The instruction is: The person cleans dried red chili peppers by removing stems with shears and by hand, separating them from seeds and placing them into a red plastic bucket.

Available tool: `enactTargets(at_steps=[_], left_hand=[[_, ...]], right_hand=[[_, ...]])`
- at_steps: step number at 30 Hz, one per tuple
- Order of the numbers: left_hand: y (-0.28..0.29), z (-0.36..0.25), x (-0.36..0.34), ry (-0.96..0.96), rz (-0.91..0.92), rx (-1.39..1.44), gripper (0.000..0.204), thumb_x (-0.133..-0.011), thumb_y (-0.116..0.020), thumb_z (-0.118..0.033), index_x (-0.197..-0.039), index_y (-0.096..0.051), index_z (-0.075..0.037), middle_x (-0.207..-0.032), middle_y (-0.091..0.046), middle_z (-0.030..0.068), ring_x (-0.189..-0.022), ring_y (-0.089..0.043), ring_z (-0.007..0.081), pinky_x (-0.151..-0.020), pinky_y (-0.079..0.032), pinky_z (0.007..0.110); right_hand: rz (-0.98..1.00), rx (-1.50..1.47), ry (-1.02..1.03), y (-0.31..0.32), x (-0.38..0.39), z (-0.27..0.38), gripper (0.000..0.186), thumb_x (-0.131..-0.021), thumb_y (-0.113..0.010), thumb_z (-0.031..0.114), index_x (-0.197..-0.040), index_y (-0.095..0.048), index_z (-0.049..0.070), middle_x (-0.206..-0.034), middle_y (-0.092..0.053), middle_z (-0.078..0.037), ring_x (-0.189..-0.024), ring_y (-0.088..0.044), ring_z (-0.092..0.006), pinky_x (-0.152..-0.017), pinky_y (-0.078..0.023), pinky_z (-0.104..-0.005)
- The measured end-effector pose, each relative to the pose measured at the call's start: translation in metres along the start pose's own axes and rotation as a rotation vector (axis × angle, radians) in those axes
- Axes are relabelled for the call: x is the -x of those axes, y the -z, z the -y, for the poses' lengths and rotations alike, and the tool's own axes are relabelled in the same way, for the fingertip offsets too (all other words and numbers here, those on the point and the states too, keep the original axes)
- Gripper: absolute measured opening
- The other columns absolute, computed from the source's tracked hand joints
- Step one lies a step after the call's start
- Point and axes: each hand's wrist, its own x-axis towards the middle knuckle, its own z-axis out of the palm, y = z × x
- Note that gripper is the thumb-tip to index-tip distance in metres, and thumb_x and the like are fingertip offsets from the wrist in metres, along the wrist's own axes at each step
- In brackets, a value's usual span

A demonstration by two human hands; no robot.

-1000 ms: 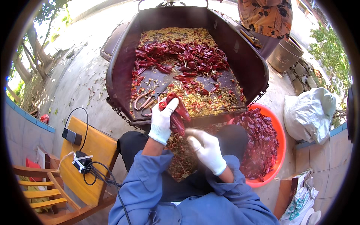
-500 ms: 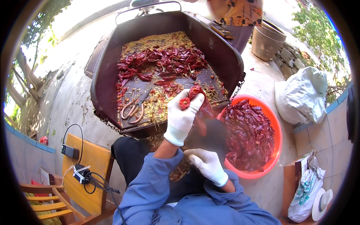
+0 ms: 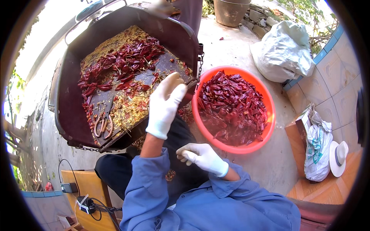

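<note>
My left hand, in a white glove, is raised over the near right edge of a dark metal cart bed. Its thumb stands apart from the half-bent fingers, and no chili shows between them. Lower, above my lap, my gloved right hand has its fingers curled together; what they hold, if anything, is hidden. Dried red chilies lie heaped in the cart among yellow seeds. Beside my left hand, an orange-red basin is filled with dried chilies, some blurred at its near left.
Scissors lie in the cart's near left corner. Another person's blurred hand is over the far edge. A white sack stands behind the basin. Left of my knees is a wooden chair with cables. A hat lies at right.
The chilies that my left hand gripped have left it, and its thumb has come away from the fingers. The view has turned right, bringing the basin nearer the middle.
</note>
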Motion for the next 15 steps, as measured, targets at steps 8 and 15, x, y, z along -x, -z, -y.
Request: enactTargets(at_steps=[8, 15], left_hand=[[0.110, -0.002, 0.017, 0.027, -0.301, -0.049, 0.030, -0.102, -0.056, -0.018, -0.120, -0.064, 0.005, -0.102, -0.072, 0.0127, -0.092, -0.070, 0.0175, -0.086, -0.056, 0.030], [0.176, 0.004, 0.014, 0.048, -0.456, -0.089, 0.027, -0.101, -0.057, -0.014, -0.118, -0.065, 0.005, -0.100, -0.072, 0.0114, -0.089, -0.070, 0.0169, -0.081, -0.058, 0.029]], right_hand=[[-0.128, -0.006, 0.119, 0.008, -0.040, 0.042, 0.023, -0.098, -0.058, 0.012, -0.114, -0.069, 0.000, -0.095, -0.071, -0.006, -0.084, -0.066, -0.0099, -0.072, -0.054, -0.0241], [-0.232, 0.419, 0.467, 0.005, -0.187, 0.126, 0.024, -0.095, -0.060, 0.011, -0.115, -0.068, 0.001, -0.093, -0.072, -0.008, -0.080, -0.067, -0.0115, -0.073, -0.053, -0.0252]])
